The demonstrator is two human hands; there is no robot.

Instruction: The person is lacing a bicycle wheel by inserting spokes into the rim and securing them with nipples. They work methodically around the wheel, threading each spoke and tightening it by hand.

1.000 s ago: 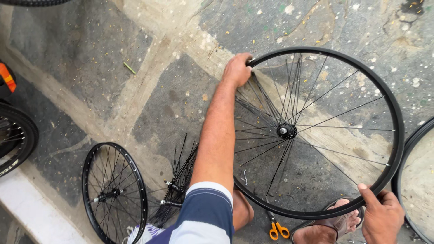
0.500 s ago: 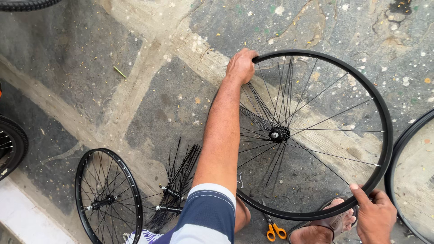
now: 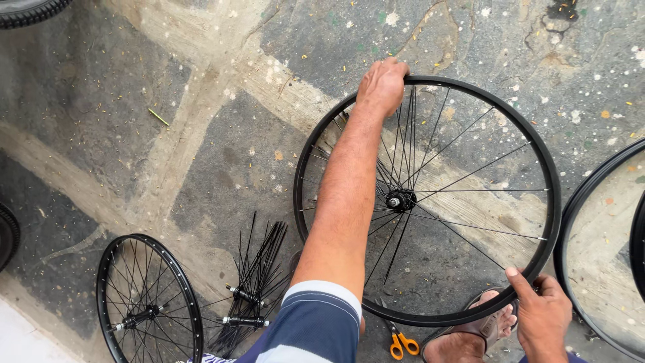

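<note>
Stone floor [image 3: 222, 168], grey slabs with pale joints, paint-flecked. Left hand [image 3: 381, 86] closed over the far edge of the wheel [image 3: 470, 94], arm stretched across the spokes. Right hand [image 3: 541, 316] pinching the near-right edge of that wheel, thumb on the rim. Wheel lying flat on the floor, hub [image 3: 396, 199] at its centre. Sandalled foot [image 3: 470, 333] under the wheel's near edge, orange scissors [image 3: 402, 344] just left of the foot. Loose spokes [image 3: 259, 275] left of the wheel, small wheel [image 3: 149, 302] farther left. Another rim [image 3: 584, 202] right of the wheel.
</note>
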